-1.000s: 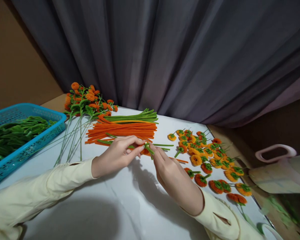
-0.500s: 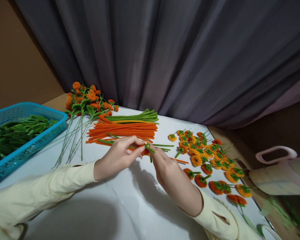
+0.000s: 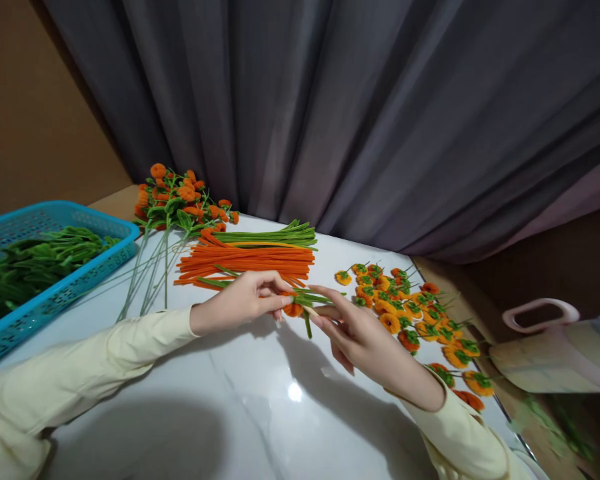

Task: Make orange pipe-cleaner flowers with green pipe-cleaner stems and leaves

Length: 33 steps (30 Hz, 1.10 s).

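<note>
My left hand [image 3: 247, 301] pinches a small orange pipe-cleaner flower [image 3: 293, 309] between thumb and fingertips, above the white table. Green pipe-cleaner ends [image 3: 309, 325] stick out from the flower toward the right, one pointing down. Close by on the right, my right hand [image 3: 363, 333] has its index finger and thumb apart, around the green ends; whether they touch is hard to see. Just behind the hands lie a bundle of orange pipe cleaners [image 3: 247, 261] and a bundle of green pipe cleaners [image 3: 275, 236].
Many finished orange and yellow flower heads [image 3: 390, 323] are spread at the right. A blue basket [image 3: 87, 272] of green leaves stands at left, beside stemmed orange flowers [image 3: 186, 193]. At far right is a pale jug [image 3: 545, 357]; a grey curtain [image 3: 300, 120] hangs behind.
My right hand has drawn slightly to the right, and its fingers have spread from a pinch at the flower's green part. My left hand keeps its hold, and more green ends now show.
</note>
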{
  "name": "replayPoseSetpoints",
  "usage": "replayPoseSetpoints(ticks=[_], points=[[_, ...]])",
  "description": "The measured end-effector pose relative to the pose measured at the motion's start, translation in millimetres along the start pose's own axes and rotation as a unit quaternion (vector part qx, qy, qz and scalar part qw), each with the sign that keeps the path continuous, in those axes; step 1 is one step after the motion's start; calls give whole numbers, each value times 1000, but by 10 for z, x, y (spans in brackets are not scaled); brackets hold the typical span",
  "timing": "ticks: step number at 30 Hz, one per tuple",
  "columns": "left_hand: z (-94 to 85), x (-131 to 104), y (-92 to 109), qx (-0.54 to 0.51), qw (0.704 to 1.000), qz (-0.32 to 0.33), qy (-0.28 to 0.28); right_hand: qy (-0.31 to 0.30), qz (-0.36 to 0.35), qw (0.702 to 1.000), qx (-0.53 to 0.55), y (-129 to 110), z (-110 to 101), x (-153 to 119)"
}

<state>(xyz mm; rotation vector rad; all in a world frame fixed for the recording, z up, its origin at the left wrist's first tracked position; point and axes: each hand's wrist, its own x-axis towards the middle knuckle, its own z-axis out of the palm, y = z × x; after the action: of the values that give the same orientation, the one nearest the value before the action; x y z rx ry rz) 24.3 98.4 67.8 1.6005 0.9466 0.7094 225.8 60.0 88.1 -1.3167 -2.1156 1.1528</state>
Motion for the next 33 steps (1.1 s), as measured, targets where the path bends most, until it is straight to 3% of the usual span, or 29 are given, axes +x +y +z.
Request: replayPoseSetpoints(ticks=[3, 5, 9, 13, 25, 33], points=[[-1, 0, 6, -8, 999, -30, -24, -14, 37, 998, 53, 75, -20, -190], [11, -7, -14, -29, 996, -58, -59, 13, 24, 998, 56, 141, -19, -315], [61, -17, -100, -159, 959, -148, -180, 88, -94, 991, -35, 249, -2, -456], [154, -42, -184, -207, 928, -191, -243, 27, -197, 979, -44, 283, 82, -435], [248, -141, -215, -242, 883, -237, -325, -64, -246, 967, -28, 331, 284, -396], [260, -161, -189, -239, 883, -215, -342, -33, -221, 975, 12, 349, 327, -409]])
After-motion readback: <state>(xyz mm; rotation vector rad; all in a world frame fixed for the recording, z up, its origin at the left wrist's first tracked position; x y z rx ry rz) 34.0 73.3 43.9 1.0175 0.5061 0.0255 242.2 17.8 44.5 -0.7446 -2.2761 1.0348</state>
